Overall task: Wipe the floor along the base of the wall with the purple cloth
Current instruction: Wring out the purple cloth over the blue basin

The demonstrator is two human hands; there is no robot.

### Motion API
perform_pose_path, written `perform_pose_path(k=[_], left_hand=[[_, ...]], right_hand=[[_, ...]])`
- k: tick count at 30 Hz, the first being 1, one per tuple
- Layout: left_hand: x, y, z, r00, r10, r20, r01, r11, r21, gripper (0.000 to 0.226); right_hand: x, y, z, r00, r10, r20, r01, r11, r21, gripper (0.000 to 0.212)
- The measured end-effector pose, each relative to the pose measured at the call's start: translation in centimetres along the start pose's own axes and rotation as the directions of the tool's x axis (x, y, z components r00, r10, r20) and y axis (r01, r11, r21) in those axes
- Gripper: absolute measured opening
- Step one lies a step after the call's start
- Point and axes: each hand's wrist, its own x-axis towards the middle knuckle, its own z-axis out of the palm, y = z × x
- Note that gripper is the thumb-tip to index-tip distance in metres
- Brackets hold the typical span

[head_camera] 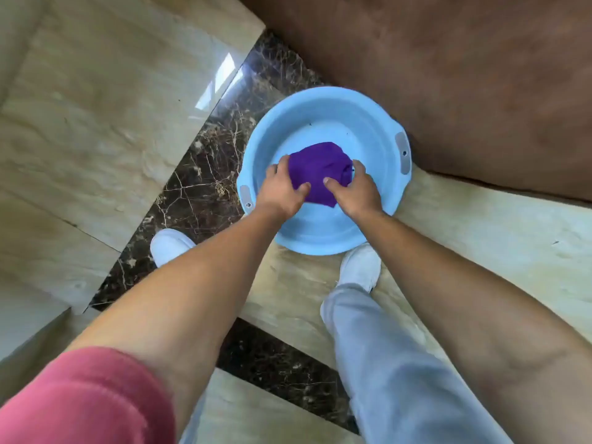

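The purple cloth [318,169] is bunched up inside a round light-blue basin [320,113] that stands on the floor. My left hand [280,190] grips the cloth's left side, thumb on top. On the cloth's right side my right hand [355,190] holds it the same way. Both forearms reach down into the basin from the bottom of the view. The brown wall [448,75] rises just behind the basin, and its base meets the floor along a dark line at the right.
The floor is glossy beige marble [96,139] crossed by a dark veined marble band [205,174] running diagonally under the basin's left edge. My two white shoes [169,245] [360,267] stand just in front of the basin.
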Motion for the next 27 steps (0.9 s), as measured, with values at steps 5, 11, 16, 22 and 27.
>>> perform_pose_path(k=[5,11,16,22,27], left_hand=[[4.7,-1.4,2.2,0.995,-0.094,-0.019,0.094,0.995,-0.042,0.073],[7.4,-2.4,3.9,0.989,-0.145,-0.017,0.144,0.988,-0.062,0.082],[8.7,-2.1,4.5,0.959,-0.282,0.014,0.276,0.925,-0.261,0.056],[5.6,-1.8,3.6,0.962,-0.271,0.018,0.259,0.895,-0.364,0.033],[-1.0,0.6,-0.9,0.980,-0.194,-0.047,0.159,0.900,-0.406,0.032]], right_hand=[[4.0,1.3,3.0,0.996,0.061,-0.061,-0.058,0.997,0.060,0.088],[6.5,1.2,5.4,0.988,0.114,-0.108,-0.078,0.952,0.296,0.090],[7.8,0.9,6.1,0.979,0.192,-0.060,-0.166,0.939,0.301,0.071],[4.7,0.7,3.9,0.986,0.165,-0.026,-0.140,0.902,0.409,0.023],[-2.0,-1.8,-0.7,0.988,0.122,-0.095,-0.070,0.899,0.432,0.024]])
